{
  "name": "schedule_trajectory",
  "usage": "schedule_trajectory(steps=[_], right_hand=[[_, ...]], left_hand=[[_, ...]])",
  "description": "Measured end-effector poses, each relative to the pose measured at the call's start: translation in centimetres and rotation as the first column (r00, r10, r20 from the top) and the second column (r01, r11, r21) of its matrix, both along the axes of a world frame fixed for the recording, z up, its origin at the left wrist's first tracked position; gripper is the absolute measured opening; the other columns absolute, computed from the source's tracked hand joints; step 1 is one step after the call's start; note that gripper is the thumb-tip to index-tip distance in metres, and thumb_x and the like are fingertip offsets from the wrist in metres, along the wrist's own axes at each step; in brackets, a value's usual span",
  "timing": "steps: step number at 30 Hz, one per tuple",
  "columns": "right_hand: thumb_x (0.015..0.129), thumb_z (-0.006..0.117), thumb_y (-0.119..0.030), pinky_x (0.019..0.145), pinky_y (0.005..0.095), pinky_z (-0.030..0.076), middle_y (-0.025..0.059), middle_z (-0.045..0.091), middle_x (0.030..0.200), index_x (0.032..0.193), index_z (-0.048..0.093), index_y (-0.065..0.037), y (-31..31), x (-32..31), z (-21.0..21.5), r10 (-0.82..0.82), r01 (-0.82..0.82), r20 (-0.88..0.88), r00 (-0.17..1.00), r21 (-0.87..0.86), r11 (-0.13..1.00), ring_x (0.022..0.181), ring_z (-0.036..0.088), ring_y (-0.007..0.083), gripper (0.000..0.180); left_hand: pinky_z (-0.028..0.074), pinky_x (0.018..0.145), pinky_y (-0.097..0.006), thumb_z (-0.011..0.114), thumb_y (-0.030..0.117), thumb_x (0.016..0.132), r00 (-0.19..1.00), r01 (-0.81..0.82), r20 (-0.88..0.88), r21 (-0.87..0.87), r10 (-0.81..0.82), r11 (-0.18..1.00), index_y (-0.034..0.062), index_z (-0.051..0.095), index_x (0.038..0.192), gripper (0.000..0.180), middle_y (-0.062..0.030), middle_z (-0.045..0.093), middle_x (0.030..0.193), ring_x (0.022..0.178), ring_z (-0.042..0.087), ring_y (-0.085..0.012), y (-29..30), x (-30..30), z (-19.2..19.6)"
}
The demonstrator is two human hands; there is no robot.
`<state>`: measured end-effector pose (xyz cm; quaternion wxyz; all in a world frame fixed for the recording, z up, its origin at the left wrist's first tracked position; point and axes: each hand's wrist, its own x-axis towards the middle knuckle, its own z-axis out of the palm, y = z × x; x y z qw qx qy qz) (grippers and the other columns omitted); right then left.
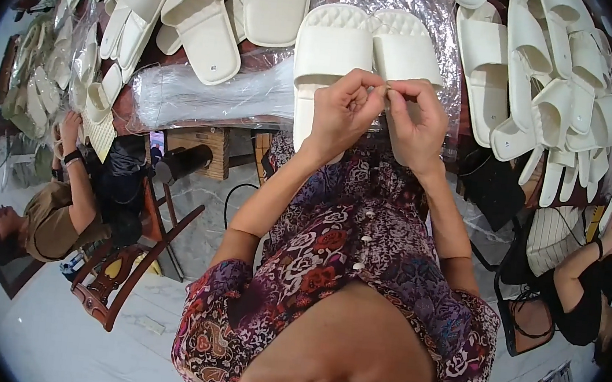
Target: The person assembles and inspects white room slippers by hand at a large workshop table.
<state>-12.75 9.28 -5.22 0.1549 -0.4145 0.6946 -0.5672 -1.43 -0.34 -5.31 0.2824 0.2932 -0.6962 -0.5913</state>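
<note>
A pair of cream slide slippers lies side by side at the table's front edge, the left slipper and the right slipper touching, on clear plastic wrap. Over the gap between their straps, my left hand and my right hand meet with thumb and forefinger pinched together. Whatever lies between the fingertips is too small to make out. Both hands partly cover the lower ends of the slippers. Just left of the pair rests a bundle of thin whitish strands in clear plastic.
More cream slippers lie at the left, and a heap of them covers the right of the table. A wooden chair stands at lower left. One person sits at the left, another at the right, each with a hand on slippers.
</note>
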Motion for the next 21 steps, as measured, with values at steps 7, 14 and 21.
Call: schedule_trajectory(steps=[7,14,21], right_hand=[[0.095,0.067,-0.008,0.080,0.0252,0.054,0.0082,0.073,0.098,0.110,0.068,0.001,0.3,0.9,0.7,0.002,-0.032,0.310,0.951,0.092,0.995,0.088,0.069,0.0116,0.017],[0.095,0.066,-0.008,0.075,0.0249,0.055,0.0066,0.072,0.091,0.107,0.068,0.001,0.3,1.2,-0.1,0.034,-0.089,0.428,0.903,0.109,0.990,0.081,0.068,0.0098,0.014],[0.093,0.064,-0.006,0.072,0.0256,0.053,0.0077,0.068,0.086,0.098,0.064,-0.001,0.4,0.6,0.1,-0.081,0.073,0.136,0.987,0.062,0.995,0.077,0.065,0.0112,0.007]], left_hand=[[0.043,0.055,-0.020,0.070,0.000,0.091,0.993,-0.120,-0.045,-0.299,0.111,0.947,0.0017,0.071,0.101,0.011,0.0028,0.061,0.070,0.062,0.051,-0.0010,0.5,0.1,0.0],[0.047,0.056,-0.023,0.073,-0.003,0.081,0.994,-0.080,0.032,-0.444,0.104,0.893,0.0042,0.071,0.092,0.014,-0.0041,0.064,0.073,0.062,0.057,-0.0076,0.1,1.1,1.4],[0.049,0.064,-0.030,0.072,-0.001,0.077,0.980,0.027,0.181,-0.532,0.083,0.846,0.0047,0.071,0.089,0.014,-0.0063,0.063,0.075,0.070,0.061,-0.0193,-0.4,2.5,1.5]])
